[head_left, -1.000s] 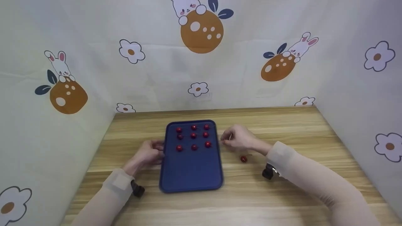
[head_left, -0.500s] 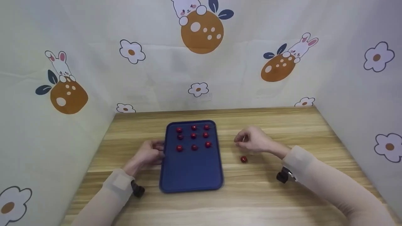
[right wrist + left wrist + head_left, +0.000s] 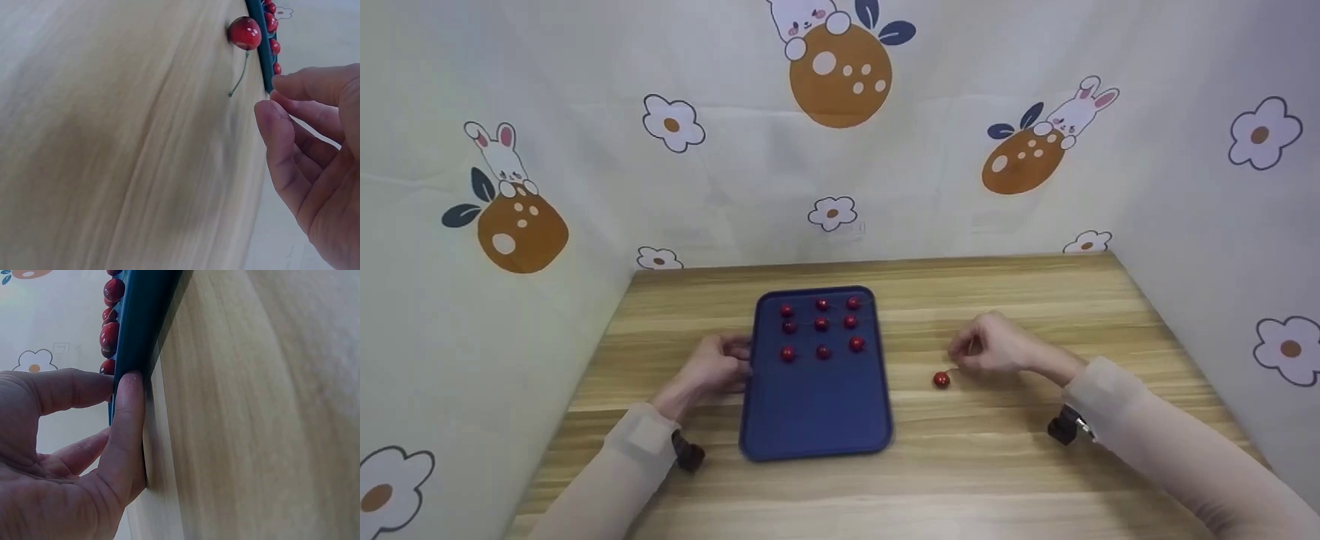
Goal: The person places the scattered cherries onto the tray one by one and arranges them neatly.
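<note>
My left hand (image 3: 712,373) holds the left edge of a blue tray (image 3: 817,420). In the left wrist view the thumb (image 3: 131,396) presses on the tray's outer wall, with the index finger by the rim; the other fingers are partly hidden. Several red cherries (image 3: 821,324) with stems lie in three rows in the tray's far half. One loose cherry (image 3: 245,33) lies on the table right of the tray, its thin stem pointing toward my right hand (image 3: 994,345). That hand hovers just beyond the stem, thumb and index fingertips slightly apart, holding nothing.
The wood-grain table (image 3: 997,480) runs back to a pale curtain (image 3: 735,187) printed with rabbits, oranges and flowers. Similar curtain closes off both sides. A small black camera (image 3: 1063,426) sits under the right wrist, another (image 3: 688,452) at the left.
My right hand has drawn away from the tray's right edge, moving right and slightly nearer, past the loose cherry. The left hand, tray and cherries have stayed in place.
</note>
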The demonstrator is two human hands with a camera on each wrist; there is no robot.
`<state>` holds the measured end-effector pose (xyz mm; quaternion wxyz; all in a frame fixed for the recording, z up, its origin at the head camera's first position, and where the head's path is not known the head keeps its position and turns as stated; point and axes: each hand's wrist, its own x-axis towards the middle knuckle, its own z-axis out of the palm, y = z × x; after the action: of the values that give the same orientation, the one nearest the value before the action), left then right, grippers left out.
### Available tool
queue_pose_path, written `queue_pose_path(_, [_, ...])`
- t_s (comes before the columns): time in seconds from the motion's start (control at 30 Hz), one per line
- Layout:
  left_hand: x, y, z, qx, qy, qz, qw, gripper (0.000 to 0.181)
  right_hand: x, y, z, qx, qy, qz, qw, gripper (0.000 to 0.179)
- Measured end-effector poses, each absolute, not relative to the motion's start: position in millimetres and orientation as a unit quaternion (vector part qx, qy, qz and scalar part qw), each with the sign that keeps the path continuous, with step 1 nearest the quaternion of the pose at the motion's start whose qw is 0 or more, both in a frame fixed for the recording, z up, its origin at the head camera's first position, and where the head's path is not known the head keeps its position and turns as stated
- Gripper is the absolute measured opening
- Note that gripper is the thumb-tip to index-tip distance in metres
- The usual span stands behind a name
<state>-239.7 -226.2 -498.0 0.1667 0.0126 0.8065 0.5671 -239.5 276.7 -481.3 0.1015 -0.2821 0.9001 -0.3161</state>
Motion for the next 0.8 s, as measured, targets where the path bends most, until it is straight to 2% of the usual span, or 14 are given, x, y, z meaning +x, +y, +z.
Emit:
queue_pose_path(0.23, [-240,-227,-498,0.02,0.814,0.558,0.159,0.072,-237,277,-489,-0.289,0.899,-0.306,0.122,0.02])
queue_pose_path(0.53, [-241,-227,-499,0.023,0.826,0.544,0.149,0.072,-236,269,-494,-0.313,0.902,-0.285,0.083,0.012])
queue_pose_path(0.8, [-242,-227,-499,0.02,0.815,0.558,0.155,0.071,-235,267,-495,-0.319,0.899,-0.291,0.075,0.012])
